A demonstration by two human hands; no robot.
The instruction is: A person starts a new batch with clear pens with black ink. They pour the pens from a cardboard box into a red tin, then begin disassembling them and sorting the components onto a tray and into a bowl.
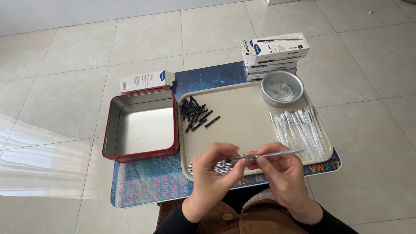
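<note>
Both hands hold one clear-barrelled pen (277, 154) level above the near edge of a beige tray (242, 125). My left hand (214, 173) pinches its dark grip end; my right hand (281, 171) grips the barrel just right of that. The pen's clear end points right. On the tray's right side lies a row of several clear pen barrels (299, 130). A heap of several small black caps (196, 113) sits at the tray's left. Thin refills (223, 167) lie at the near edge, mostly hidden by my left hand.
A red square tin (141, 125), empty, stands left of the tray. A round metal bowl (281, 89) sits at the tray's far right corner. Stacked white pen boxes (273, 52) lie behind it, and one white box (147, 81) behind the tin. All rest on a small blue table over tiled floor.
</note>
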